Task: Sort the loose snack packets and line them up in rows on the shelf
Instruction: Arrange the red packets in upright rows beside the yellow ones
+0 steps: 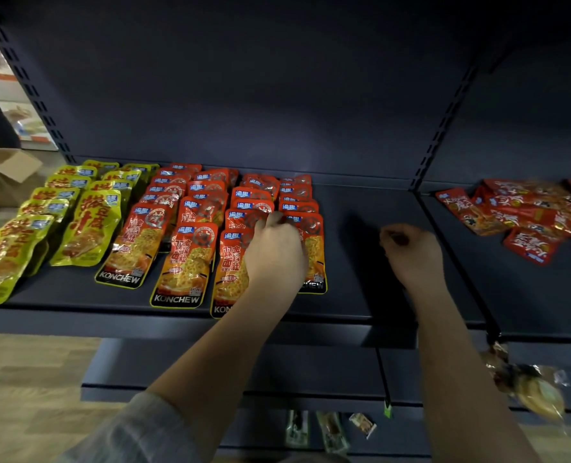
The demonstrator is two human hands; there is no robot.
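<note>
Yellow snack packets [87, 225] lie in two overlapping rows at the left of the dark shelf [361, 262]. Beside them, orange KONCHEW packets [184, 262] lie in several overlapping rows. My left hand [274, 252] rests on the front of the two rightmost orange rows, its fingers curled on the top edge of an orange packet. My right hand [411, 252] hovers over the bare shelf to the right of the rows, curled into a fist with nothing visible in it. A loose heap of red packets [524, 215] lies on the neighbouring shelf section at the right.
An open cardboard box [7, 175] stands on the floor at far left. On the lower shelf lie a few small loose packets [331, 429], and a clear bag of snacks [531, 385] lies at lower right. A slotted upright [437, 128] divides the two shelf sections.
</note>
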